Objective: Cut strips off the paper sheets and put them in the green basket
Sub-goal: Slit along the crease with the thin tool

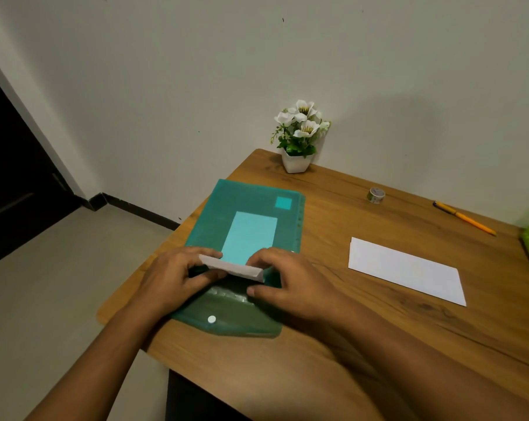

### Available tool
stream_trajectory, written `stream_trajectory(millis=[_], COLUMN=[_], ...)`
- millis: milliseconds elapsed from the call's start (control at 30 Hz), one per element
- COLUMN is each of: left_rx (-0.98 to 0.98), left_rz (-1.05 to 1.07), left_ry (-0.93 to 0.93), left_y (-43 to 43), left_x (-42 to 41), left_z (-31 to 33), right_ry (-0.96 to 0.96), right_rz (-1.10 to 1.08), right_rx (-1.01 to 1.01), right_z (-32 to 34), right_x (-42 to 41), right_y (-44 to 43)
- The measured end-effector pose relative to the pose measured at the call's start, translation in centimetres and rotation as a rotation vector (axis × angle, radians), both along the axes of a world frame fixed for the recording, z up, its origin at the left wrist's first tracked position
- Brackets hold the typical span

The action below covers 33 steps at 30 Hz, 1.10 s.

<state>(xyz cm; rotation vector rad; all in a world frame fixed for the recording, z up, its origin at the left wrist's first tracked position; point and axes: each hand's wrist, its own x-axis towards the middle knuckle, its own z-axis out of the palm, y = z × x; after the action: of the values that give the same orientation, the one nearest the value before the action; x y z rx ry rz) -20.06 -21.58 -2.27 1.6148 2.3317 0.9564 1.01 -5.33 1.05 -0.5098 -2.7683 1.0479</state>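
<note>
Left hand (172, 279) and right hand (292, 285): each grip pinched closed on paper sheet (233, 268); teal folder (251, 205) directly beneath.

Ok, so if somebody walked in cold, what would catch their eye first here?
The left hand and right hand meet at the near left of the table, gripping white paper that sticks out of the mouth of a green folder. A loose white sheet lies flat to the right. A pot of white flowers stands at the far corner.
</note>
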Motion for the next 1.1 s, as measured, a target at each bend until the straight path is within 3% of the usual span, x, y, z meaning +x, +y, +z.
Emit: stream_trajectory(millis=[67,133,300,433,567,767,867,967,1100], left_rx=[-0.005,-0.022,-0.036,-0.174,-0.284,-0.393,-0.378,-0.313,-0.290], left_rz=[-0.002,-0.016,0.001,-0.085,-0.161,-0.209,-0.178,-0.101,-0.094], left_ry=[0.006,0.023,-0.029,0.043,0.059,0.007,-0.067,-0.123,-0.037], left_y=[0.0,0.0,-0.1,0.3,0.6,1.3,1.4,1.3,1.7], left_x=[-0.1,-0.2,0.0,-0.4,-0.9,-1.2,-1.3,-1.1,-0.4], left_z=[0.0,0.1,0.7,1.7,3.0,4.5,4.6,4.5,3.5], right_ry=[-0.006,0.016,0.135,0.224,0.331,0.626,0.734,0.792,0.779], right_rz=[0.002,-0.029,-0.073,-0.136,-0.173,-0.179,-0.227,-0.304,-0.379], right_rx=[0.151,0.141,-0.111,-0.352,-0.459,-0.534,-0.476,-0.456,-0.487], right_z=[-0.3,0.0,1.9,4.3,7.5,12.0,13.1,13.2,11.6], right_x=[-0.1,-0.3,-0.3,0.3,1.3,2.2,2.3,2.6,2.8], right_y=[-0.2,-0.3,-0.5,-0.5,-0.2,0.3,1.4,2.5,3.4])
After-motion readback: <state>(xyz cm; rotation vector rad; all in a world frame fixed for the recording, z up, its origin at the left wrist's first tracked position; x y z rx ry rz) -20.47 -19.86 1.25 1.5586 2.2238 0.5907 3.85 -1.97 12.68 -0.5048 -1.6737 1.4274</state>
